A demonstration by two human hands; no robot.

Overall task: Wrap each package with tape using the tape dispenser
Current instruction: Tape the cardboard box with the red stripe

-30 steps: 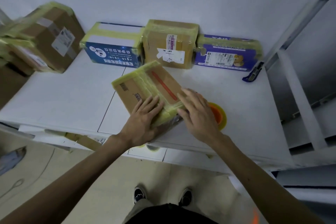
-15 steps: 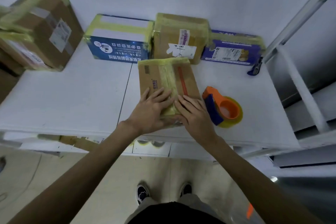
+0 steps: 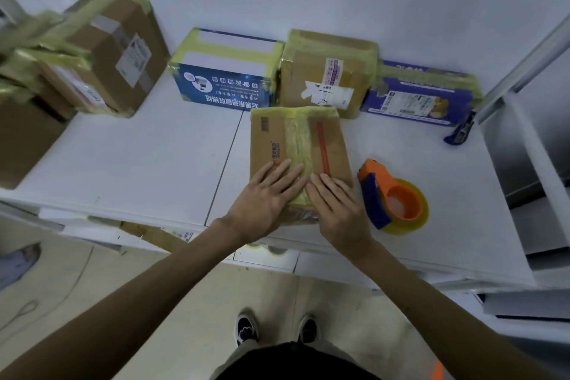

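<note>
Both hands, left hand (image 3: 267, 194) and right hand (image 3: 338, 206), press flat, fingers straight, on the taped package (image 3: 297, 145); tape dispenser (image 3: 391, 198) just beside on the tabletop (image 3: 138, 170)

On the table (image 3: 138, 163), near the front edge: flat package (image 3: 268, 145), with left hand (image 3: 265, 197) and right hand (image 3: 339, 210) side by side on its near end. Just right of the package, not touching: tape dispenser (image 3: 391, 197). Behind, along the wall, in a row left to right: wide box (image 3: 225, 71), tall box (image 3: 327, 68) directly behind the package, low box (image 3: 422, 92), then knife (image 3: 459, 133) at the far right; far left, stack of packages (image 3: 92, 52).
</note>
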